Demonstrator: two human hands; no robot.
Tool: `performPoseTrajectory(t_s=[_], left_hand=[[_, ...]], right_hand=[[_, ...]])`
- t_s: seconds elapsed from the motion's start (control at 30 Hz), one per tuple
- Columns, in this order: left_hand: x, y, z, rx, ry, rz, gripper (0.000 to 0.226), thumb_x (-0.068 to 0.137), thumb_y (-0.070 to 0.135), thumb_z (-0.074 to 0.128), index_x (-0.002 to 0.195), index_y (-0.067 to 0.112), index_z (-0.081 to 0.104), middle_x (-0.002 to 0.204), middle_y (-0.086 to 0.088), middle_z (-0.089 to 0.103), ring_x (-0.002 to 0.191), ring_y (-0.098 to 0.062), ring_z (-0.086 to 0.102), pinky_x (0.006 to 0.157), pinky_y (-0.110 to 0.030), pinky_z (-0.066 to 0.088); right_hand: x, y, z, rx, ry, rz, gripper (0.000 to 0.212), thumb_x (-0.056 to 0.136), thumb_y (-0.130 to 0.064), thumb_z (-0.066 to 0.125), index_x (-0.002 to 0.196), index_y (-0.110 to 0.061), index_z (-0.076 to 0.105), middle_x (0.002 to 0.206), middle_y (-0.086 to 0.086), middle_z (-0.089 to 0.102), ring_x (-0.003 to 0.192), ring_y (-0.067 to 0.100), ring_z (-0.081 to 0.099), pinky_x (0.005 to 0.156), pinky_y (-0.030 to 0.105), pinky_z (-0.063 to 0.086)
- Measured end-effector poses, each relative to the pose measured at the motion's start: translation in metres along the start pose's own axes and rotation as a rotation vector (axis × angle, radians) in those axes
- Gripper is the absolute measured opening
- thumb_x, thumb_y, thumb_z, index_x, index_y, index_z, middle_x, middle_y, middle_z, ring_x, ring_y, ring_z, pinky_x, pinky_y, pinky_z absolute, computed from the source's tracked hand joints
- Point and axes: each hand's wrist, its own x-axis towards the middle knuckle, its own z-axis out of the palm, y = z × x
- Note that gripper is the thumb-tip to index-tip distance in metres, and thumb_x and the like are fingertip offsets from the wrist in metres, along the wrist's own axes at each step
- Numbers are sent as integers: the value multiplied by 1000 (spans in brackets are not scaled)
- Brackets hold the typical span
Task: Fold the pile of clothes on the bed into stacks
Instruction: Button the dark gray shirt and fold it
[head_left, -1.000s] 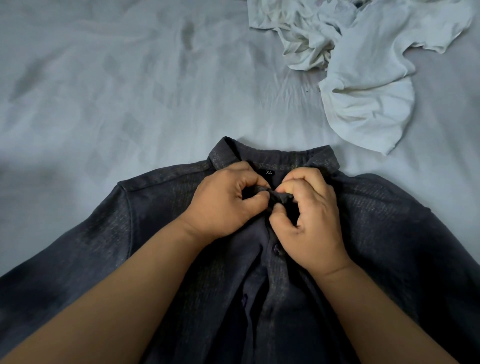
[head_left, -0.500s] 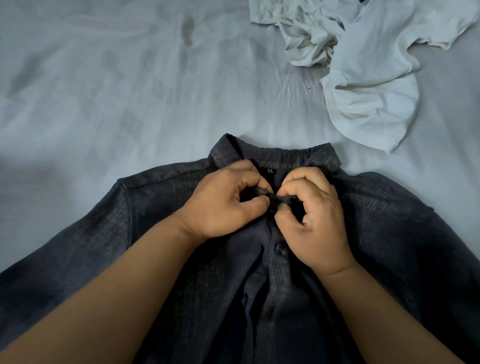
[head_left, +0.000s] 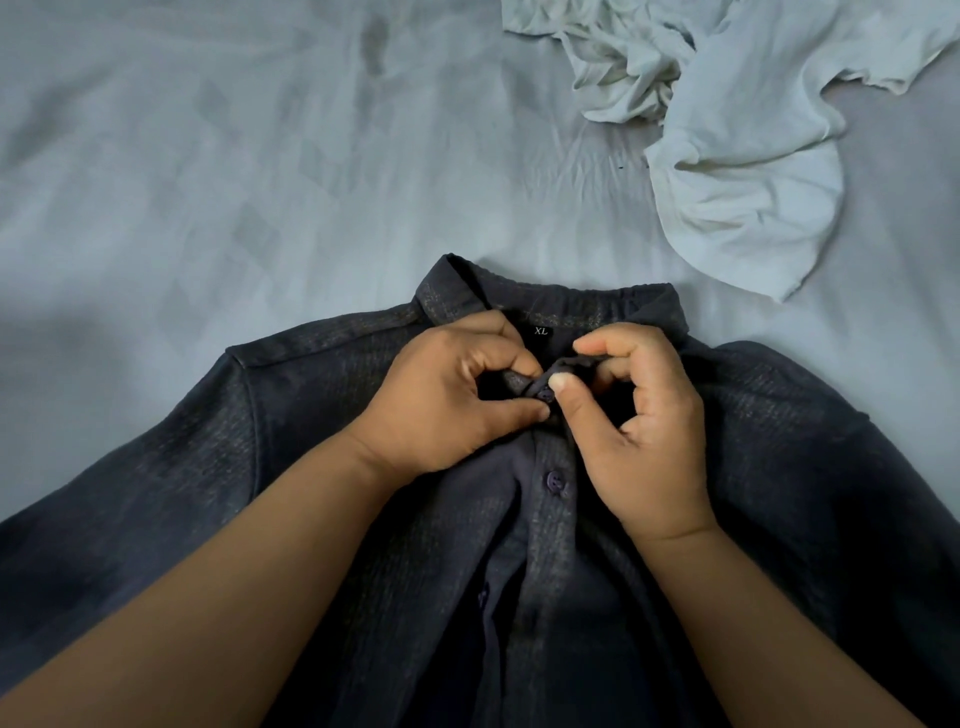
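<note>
Currently the step in hand appears to be fastening the top button (head_left: 545, 396) of the dark shirt (head_left: 311, 441), a preparation before any fold is made. The shirt lies face-up on the bed sheet (head_left: 208, 182), collar (head_left: 550, 306) just beyond the fingertips, body spread under both forearms. Left hand (head_left: 457, 389): fingers curled, thumb and forefinger pinching the placket edge beside the button. Right hand (head_left: 644, 415): thumb tip pressed against the button, forefinger arched over the cloth fold, so it pinches the opposite edge; remaining fingers loosely curled. Both wrists rest low on the shirt front. A second button (head_left: 555, 482) sits between the wrists, apparently closed; lower down the front gapes open. White clothes (head_left: 737, 156) lie crumpled beyond the right hand, unfolded. Judgement: next move calls for seating the button fully through its hole, then smoothing the front. No stack visible yet; task seems early.
</note>
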Motion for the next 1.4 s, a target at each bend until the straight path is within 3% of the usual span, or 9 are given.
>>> performPoseTrajectory(t_s=[0.23,0.37,0.43,0.57,0.73,0.9,1.07,1.27,1.4], left_hand=[[-11,16,-6,53,148,-85,61,68,25,81,121,32,51,119,15,46,77,0,56,73,-10,46],[-56,34,-10,103,101,-113,54,77,21,73,127,27,52,140,6,35,120,5,43,98,-5,32],[-93,48,-6,224,148,-72,38,79,29,67,117,23,61,135,5,42,125,0,40,103,-10,29],[-143,75,15,447,338,19,23,79,36,60,100,26,63,102,8,54,95,-9,50,83,-25,37],[-160,85,37,219,382,-228,32,83,28,40,104,20,63,95,7,68,88,-1,60,77,-4,43],[-155,79,42,396,290,-374,47,83,35,30,111,25,67,100,8,65,77,-20,67,64,-36,55],[-143,78,41,479,194,-438,35,90,46,48,124,46,55,101,11,54,83,-18,64,68,-31,46],[-132,86,42,491,150,-484,27,90,47,50,115,40,59,107,12,51,91,-14,60,75,-28,44],[-126,83,41,413,139,-414,15,87,34,54,95,27,65,96,10,55,86,-14,59,74,-31,47]], right_hand=[[-2,-4,-1,-78,106,-63,18,78,-11,58,87,2,50,118,9,41,106,9,48,85,14,40],[-2,-16,-8,-153,28,-29,18,76,-18,58,70,-2,51,120,13,49,100,-9,45,88,3,32],[-14,-29,-13,-147,-20,-22,16,76,-18,59,71,-4,54,125,16,49,102,2,49,93,9,36],[-67,-68,-26,-283,31,-51,12,76,-17,60,72,-7,62,105,10,55,98,22,52,87,33,43],[-122,-94,-19,-408,-49,68,20,77,-30,55,73,-12,62,73,1,56,69,25,52,64,31,37],[-127,-95,-4,-555,-27,230,28,63,-24,79,80,-11,60,76,4,57,70,28,56,65,33,46],[-125,-96,-2,-637,53,217,14,65,-11,70,77,-8,63,72,7,58,66,31,57,58,32,46],[-127,-100,-17,-484,235,148,13,75,-15,55,75,-5,63,69,6,57,63,26,56,62,27,40],[-128,-97,-14,-398,161,36,16,79,-15,52,77,-3,64,72,7,59,70,24,55,68,29,43]])
